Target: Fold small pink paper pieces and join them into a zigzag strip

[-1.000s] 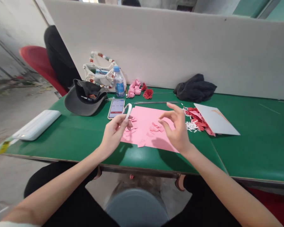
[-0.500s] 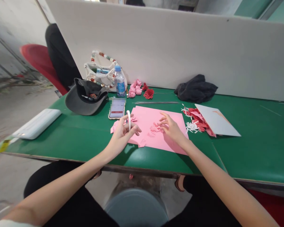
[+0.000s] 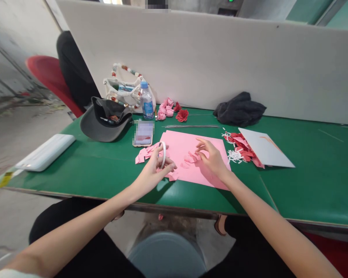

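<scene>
My left hand (image 3: 158, 166) is over the left part of the pink paper sheets (image 3: 211, 173), with a thin white ring like a roll of tape (image 3: 164, 154) looped on its fingers. My right hand (image 3: 213, 156) hovers above the right part of the sheets, fingers bent and apart. Close to its fingertips lie loose pink paper pieces (image 3: 190, 157); whether they touch, I cannot tell. More cut pink pieces (image 3: 145, 153) lie partly behind my left hand.
Behind are a phone (image 3: 143, 133), thin wires (image 3: 193, 126), pink and red paper flowers (image 3: 181, 115), a water bottle (image 3: 147, 102), a beaded bag (image 3: 124, 92) and a cap (image 3: 104, 119). Right: paper scraps (image 3: 243, 148), a white board (image 3: 266, 148), dark cloth (image 3: 240, 108).
My left hand has moved slightly right and toward me with the white ring, uncovering more pink pieces beside the phone. My right hand has hardly moved.
</scene>
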`<state>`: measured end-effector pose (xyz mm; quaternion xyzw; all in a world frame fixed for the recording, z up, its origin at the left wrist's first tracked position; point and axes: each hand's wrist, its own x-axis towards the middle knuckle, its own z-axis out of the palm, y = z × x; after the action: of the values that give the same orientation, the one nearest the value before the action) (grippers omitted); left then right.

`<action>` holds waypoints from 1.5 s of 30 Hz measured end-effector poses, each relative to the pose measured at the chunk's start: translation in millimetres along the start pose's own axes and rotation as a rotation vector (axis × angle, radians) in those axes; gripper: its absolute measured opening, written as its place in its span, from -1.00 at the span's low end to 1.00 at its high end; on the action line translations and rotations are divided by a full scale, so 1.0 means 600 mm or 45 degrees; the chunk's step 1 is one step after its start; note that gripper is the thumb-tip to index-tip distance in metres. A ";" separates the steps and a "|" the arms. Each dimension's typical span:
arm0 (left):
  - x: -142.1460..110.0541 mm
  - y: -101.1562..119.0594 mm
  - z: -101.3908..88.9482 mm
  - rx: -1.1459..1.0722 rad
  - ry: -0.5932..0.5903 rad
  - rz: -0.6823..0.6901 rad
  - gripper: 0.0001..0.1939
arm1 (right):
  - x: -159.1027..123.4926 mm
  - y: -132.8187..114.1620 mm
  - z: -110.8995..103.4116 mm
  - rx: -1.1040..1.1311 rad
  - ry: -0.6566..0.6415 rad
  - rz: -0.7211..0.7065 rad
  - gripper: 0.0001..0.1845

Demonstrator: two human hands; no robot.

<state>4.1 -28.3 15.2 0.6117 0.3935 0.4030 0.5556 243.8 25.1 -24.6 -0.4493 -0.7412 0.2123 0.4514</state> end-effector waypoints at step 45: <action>-0.004 -0.015 0.010 -0.167 0.147 0.080 -0.37 | -0.019 -0.145 0.022 0.895 -0.115 0.470 -0.49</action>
<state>8.3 -32.1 5.6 0.5618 0.3784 0.4796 0.5578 193.1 -27.7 25.9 -0.3832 -0.5491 0.5502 0.4989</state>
